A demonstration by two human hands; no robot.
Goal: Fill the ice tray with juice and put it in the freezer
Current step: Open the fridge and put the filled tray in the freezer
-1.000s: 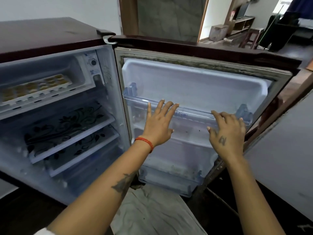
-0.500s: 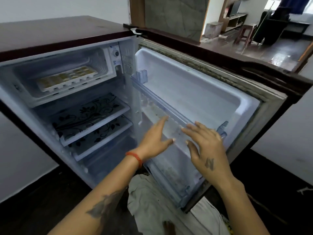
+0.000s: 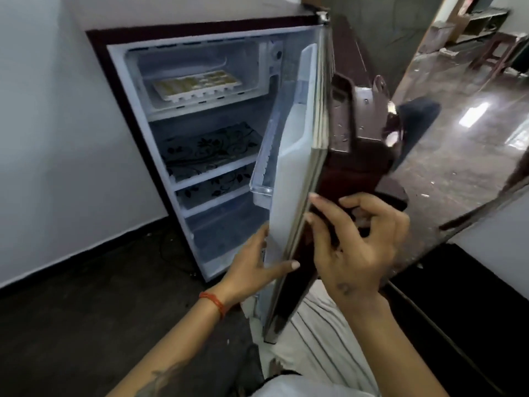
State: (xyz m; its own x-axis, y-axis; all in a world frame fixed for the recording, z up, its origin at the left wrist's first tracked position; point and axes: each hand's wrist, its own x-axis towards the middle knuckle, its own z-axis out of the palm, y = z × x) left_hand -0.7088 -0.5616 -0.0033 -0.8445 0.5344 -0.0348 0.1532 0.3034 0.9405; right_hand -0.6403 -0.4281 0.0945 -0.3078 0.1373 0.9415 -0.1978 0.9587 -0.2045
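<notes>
At the door's edge: my right hand [image 3: 355, 247] curls round the free edge of the fridge door [image 3: 294, 179], fingertips on its dark outer face and thumb toward the rim, grasping it.
Other side of that edge: my left hand [image 3: 257, 265] lies on the white inner liner with fingers out straight, thumb stretched along the rim, pressing and clasping nothing.
Door: it stands part-way across the opening, seen nearly edge-on, with the cabinet interior open to view on its left.
Step in hand: I judge this to be the last one, closing up, since the tray is already stowed.
Next move: it calls for swinging the door to the cabinet and drawing my left hand clear of the gap first, or the fingers get caught; then a firm push so the seal seats.
Ice tray [image 3: 197, 84]: it lies flat on the floor of the freezer compartment [image 3: 249, 61] at the top of the fridge, its cells showing yellow juice; how full each cell is I cannot tell.
Door rack [image 3: 262, 170]: a clear bin on the liner, with nothing visible in it.
Shelves [image 3: 209, 150]: two flower-patterned shelves below the freezer, nothing visible on them.
Floor: dark beneath me, with a white wall to the left.
</notes>
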